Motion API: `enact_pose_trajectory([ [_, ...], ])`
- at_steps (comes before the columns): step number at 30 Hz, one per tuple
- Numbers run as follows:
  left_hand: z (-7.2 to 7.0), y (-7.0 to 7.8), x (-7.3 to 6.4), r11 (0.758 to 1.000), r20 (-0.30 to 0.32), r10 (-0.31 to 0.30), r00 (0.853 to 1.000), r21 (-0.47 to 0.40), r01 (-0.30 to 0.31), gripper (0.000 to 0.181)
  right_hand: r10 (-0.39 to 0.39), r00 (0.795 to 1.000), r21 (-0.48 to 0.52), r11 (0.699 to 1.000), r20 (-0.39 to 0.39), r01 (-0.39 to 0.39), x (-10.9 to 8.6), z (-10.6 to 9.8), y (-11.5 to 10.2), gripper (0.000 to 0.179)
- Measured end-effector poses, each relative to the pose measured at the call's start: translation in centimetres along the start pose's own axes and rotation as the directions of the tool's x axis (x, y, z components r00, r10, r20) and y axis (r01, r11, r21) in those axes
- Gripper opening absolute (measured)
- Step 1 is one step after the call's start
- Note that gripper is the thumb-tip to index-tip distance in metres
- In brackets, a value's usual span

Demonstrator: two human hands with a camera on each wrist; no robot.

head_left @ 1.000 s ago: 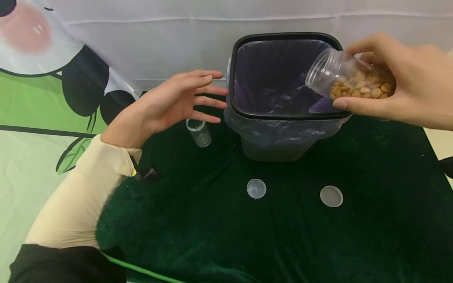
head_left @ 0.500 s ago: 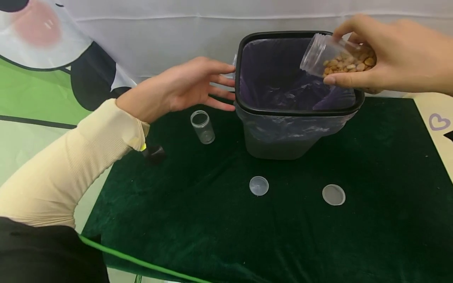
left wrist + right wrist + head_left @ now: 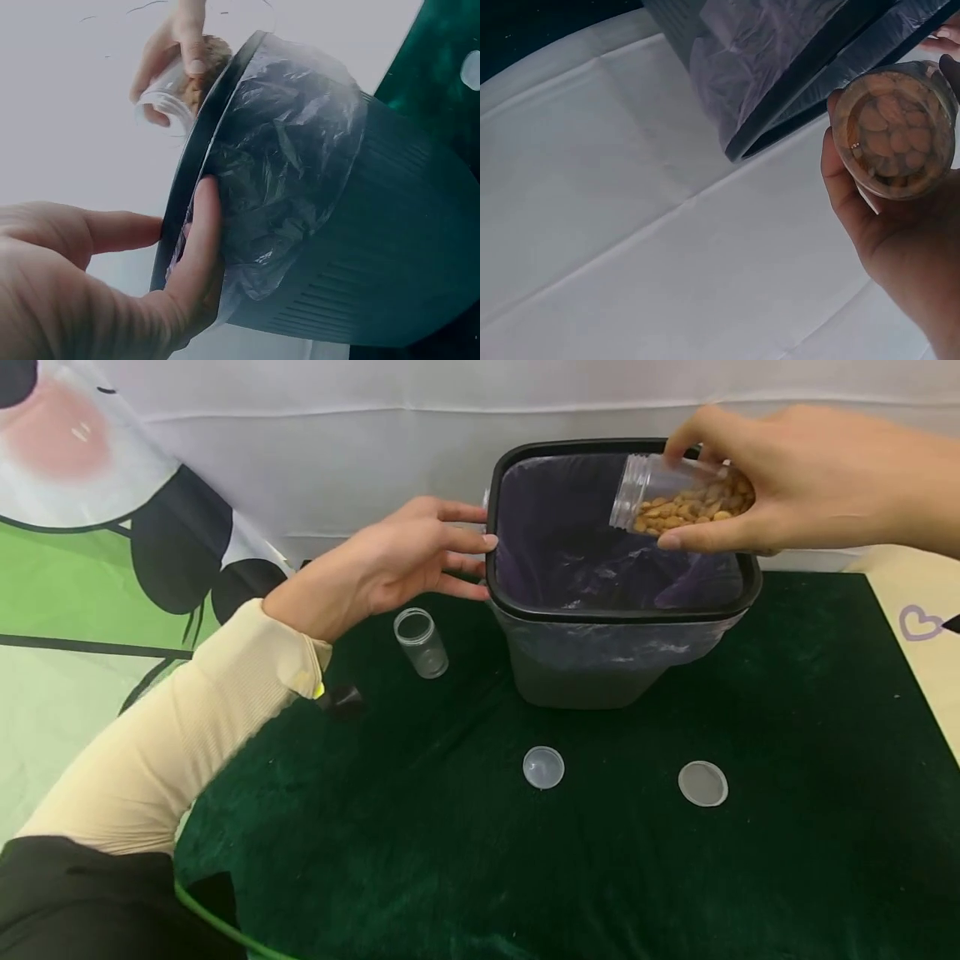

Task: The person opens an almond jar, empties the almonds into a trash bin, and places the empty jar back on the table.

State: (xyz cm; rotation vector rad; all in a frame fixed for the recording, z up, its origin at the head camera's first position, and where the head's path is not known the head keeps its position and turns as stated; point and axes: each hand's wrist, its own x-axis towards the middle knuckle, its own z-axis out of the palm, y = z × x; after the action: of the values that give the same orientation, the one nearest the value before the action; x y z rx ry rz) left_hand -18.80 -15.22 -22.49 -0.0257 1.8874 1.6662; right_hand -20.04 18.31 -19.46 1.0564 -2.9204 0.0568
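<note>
My right hand [image 3: 817,485] grips a clear plastic jar [image 3: 652,472], tilted nearly on its side with its open mouth facing left over the trash can [image 3: 600,615]. Brown almond-like nuts [image 3: 693,508] lie along the jar's lower side; through its base in the right wrist view the nuts [image 3: 891,135] show too. A thin purplish liner bag [image 3: 277,150] is folded over the can's black rim. My left hand [image 3: 405,556] holds the can's left rim, thumb on the rim and fingers against the outside.
A second clear jar [image 3: 422,645], lidless, stands left of the can. Two round lids, a clear one [image 3: 543,767] and a greyish one [image 3: 702,783], lie on the green cloth [image 3: 465,860] in front. A white curtain [image 3: 322,452] hangs behind.
The left hand has moved right from beside the can onto its rim. The right hand has carried the jar leftward, farther over the can's opening; the nuts have slid toward its mouth.
</note>
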Motion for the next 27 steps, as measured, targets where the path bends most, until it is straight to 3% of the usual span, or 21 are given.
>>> enact_pose_trajectory([
  [12, -0.1, -1.9, -0.8, 0.996, -0.037, 0.055, 0.998, -0.071, -0.058, 0.06, -0.054, 0.998, -0.087, 0.995, 0.042, 0.058, 0.7, 0.4, 0.3, 0.082],
  [27, 0.7, -1.8, -0.7, 0.993, -0.017, 0.065, 0.998, -0.103, -0.066, 0.06, -0.028, 0.991, -0.139, 0.989, 0.128, 0.046, 1.2, 0.6, 0.6, 0.084],
])
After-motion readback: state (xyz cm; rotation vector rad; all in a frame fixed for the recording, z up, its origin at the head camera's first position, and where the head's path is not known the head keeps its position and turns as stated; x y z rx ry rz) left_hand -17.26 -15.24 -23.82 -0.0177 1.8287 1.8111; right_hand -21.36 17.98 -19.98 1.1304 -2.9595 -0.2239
